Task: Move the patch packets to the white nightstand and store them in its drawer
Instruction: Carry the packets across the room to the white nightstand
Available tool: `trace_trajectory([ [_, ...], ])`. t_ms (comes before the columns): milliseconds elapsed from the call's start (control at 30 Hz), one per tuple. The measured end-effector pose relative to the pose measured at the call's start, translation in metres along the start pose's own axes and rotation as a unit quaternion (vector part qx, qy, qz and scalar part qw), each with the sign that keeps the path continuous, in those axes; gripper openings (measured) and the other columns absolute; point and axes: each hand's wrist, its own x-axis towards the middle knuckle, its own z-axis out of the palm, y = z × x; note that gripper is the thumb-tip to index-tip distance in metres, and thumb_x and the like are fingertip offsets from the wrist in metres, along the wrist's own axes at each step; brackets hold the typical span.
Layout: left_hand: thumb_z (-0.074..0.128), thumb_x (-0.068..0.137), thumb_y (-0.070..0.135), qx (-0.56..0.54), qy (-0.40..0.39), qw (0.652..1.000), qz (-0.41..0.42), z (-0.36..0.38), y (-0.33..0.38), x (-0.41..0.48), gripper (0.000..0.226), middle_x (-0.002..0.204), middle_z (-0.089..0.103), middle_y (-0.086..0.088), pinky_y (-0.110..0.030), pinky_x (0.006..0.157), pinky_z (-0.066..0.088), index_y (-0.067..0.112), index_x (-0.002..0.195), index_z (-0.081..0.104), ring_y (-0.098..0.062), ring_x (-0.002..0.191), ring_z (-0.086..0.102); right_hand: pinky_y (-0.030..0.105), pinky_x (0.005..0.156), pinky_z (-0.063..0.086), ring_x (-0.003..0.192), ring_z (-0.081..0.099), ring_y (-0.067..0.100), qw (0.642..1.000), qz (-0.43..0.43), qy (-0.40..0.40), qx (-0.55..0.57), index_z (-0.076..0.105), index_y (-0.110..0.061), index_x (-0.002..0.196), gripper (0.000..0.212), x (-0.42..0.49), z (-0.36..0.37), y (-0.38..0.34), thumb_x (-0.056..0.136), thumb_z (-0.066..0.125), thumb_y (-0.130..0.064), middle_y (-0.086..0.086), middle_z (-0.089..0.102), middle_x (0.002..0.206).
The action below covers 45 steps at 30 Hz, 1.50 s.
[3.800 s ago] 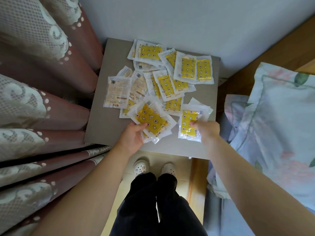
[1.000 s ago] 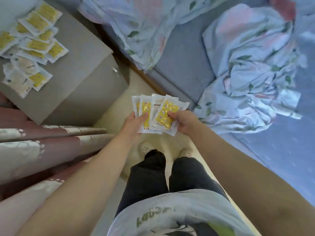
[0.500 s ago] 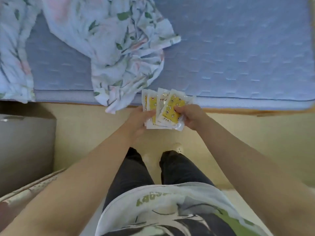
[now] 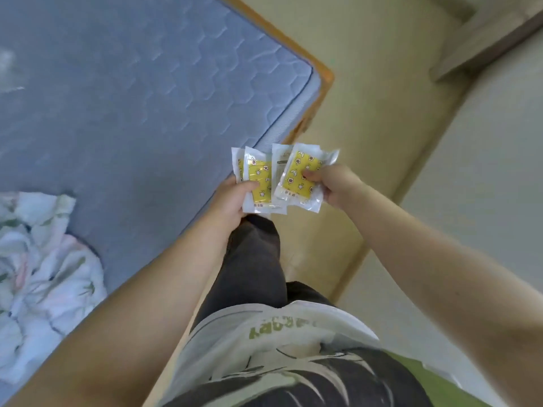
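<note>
Several patch packets [image 4: 282, 177], clear wrappers with yellow star-printed patches inside, are fanned out in front of my body. My left hand [image 4: 232, 201] grips the left part of the fan, thumb across the front packet. My right hand [image 4: 332, 183] pinches the rightmost packet, thumb on its yellow face. The packets hang in the air beside the foot corner of the bed. No white nightstand is in view.
A blue quilted mattress [image 4: 132, 92] on a wooden frame [image 4: 323, 80] fills the left side. A crumpled floral sheet [image 4: 41, 259] lies at its lower left. Beige floor [image 4: 382, 113] runs to the right, with a grey-brown edge of furniture [image 4: 484, 39] at the top right.
I have turned away from the grey table where the other packets lay, and the view has swung along the bed to its corner. Both hands keep their hold on the fan of packets.
</note>
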Motion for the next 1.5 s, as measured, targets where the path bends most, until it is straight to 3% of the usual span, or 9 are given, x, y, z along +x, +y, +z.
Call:
trace_trajectory([
  [267, 0.056, 0.088, -0.003, 0.138, -0.107, 0.985, -0.018, 0.134, 0.120, 0.102, 0.022, 0.091, 0.069, -0.006, -0.042, 0.077, 0.056, 0.014, 0.101, 0.062, -0.027, 0.086, 0.067, 0.038, 0.072, 0.059, 0.084, 0.071, 0.024, 0.982, -0.001, 0.135, 0.130, 0.061, -0.002, 0.108, 0.027, 0.036, -0.095, -0.104, 0.083, 0.069, 0.000, 0.011, 0.070, 0.103],
  [367, 0.060, 0.087, 0.000, 0.211, -0.145, 0.966, -0.027, 0.186, 0.154, 0.126, 0.018, 0.104, 0.066, -0.010, -0.051, 0.096, 0.048, 0.015, 0.097, 0.060, -0.032, 0.104, 0.063, 0.040, 0.077, 0.057, 0.089, 0.070, 0.026, 0.973, -0.011, 0.148, 0.177, 0.062, -0.002, 0.106, 0.024, 0.049, -0.119, -0.138, 0.082, 0.069, 0.000, 0.012, 0.070, 0.105],
  [467, 0.060, 0.087, 0.000, 0.246, -0.161, 0.956, -0.027, 0.235, 0.180, 0.148, 0.018, 0.099, 0.066, -0.007, -0.047, 0.094, 0.049, 0.016, 0.094, 0.060, -0.030, 0.101, 0.063, 0.042, 0.081, 0.057, 0.091, 0.070, 0.026, 0.964, -0.011, 0.169, 0.207, 0.062, -0.002, 0.107, 0.026, 0.064, -0.142, -0.166, 0.082, 0.069, -0.001, 0.012, 0.071, 0.106],
  [700, 0.071, 0.079, 0.005, 0.259, -0.161, 0.950, -0.062, 0.346, 0.214, 0.207, 0.041, 0.118, 0.062, -0.003, -0.047, 0.103, 0.041, 0.011, 0.116, 0.055, -0.025, 0.118, 0.055, 0.040, 0.069, 0.058, 0.088, 0.071, 0.025, 0.951, -0.005, 0.157, 0.265, 0.062, -0.004, 0.101, 0.017, 0.117, -0.226, -0.238, 0.085, 0.066, 0.002, 0.011, 0.071, 0.103],
  [767, 0.070, 0.081, 0.004, 0.262, -0.151, 0.951, -0.055, 0.385, 0.225, 0.229, 0.036, 0.108, 0.063, -0.001, -0.038, 0.095, 0.046, 0.012, 0.112, 0.055, -0.021, 0.108, 0.058, 0.042, 0.074, 0.057, 0.091, 0.070, 0.026, 0.955, -0.007, 0.158, 0.249, 0.062, -0.005, 0.100, 0.017, 0.141, -0.260, -0.270, 0.084, 0.066, 0.001, 0.011, 0.071, 0.104],
  [867, 0.064, 0.085, -0.002, 0.250, -0.142, 0.957, -0.031, 0.449, 0.248, 0.258, 0.022, 0.082, 0.062, 0.004, -0.022, 0.055, 0.048, 0.015, 0.096, 0.056, -0.018, 0.079, 0.061, 0.046, 0.083, 0.056, 0.092, 0.070, 0.027, 0.966, -0.012, 0.161, 0.203, 0.062, -0.005, 0.101, 0.019, 0.180, -0.311, -0.326, 0.083, 0.068, -0.001, 0.010, 0.071, 0.105],
  [1000, 0.064, 0.084, -0.005, 0.219, -0.117, 0.969, -0.016, 0.510, 0.281, 0.287, 0.021, 0.076, 0.062, 0.004, -0.012, 0.038, 0.043, 0.015, 0.085, 0.057, -0.009, 0.063, 0.061, 0.048, 0.088, 0.054, 0.095, 0.070, 0.029, 0.980, -0.015, 0.133, 0.146, 0.062, -0.002, 0.111, 0.031, 0.223, -0.362, -0.393, 0.082, 0.071, -0.004, 0.011, 0.071, 0.108],
  [1267, 0.064, 0.078, -0.012, 0.128, -0.106, 0.986, 0.005, 0.530, 0.363, 0.351, 0.032, 0.095, 0.073, -0.008, -0.040, 0.076, 0.057, 0.014, 0.097, 0.065, -0.026, 0.086, 0.071, 0.039, 0.076, 0.059, 0.087, 0.070, 0.022, 0.994, -0.030, -0.022, 0.098, 0.062, -0.007, 0.104, 0.019, 0.301, -0.356, -0.516, 0.090, 0.056, 0.004, 0.010, 0.069, 0.105],
  [1500, 0.061, 0.080, -0.015, 0.015, -0.074, 0.997, 0.028, 0.506, 0.457, 0.430, 0.039, 0.103, 0.071, -0.008, -0.042, 0.074, 0.059, 0.009, 0.111, 0.059, -0.026, 0.089, 0.070, 0.043, 0.083, 0.056, 0.095, 0.067, 0.027, 0.997, -0.023, -0.074, 0.024, 0.060, -0.004, 0.112, 0.026, 0.382, -0.286, -0.637, 0.089, 0.055, 0.006, 0.012, 0.067, 0.110],
])
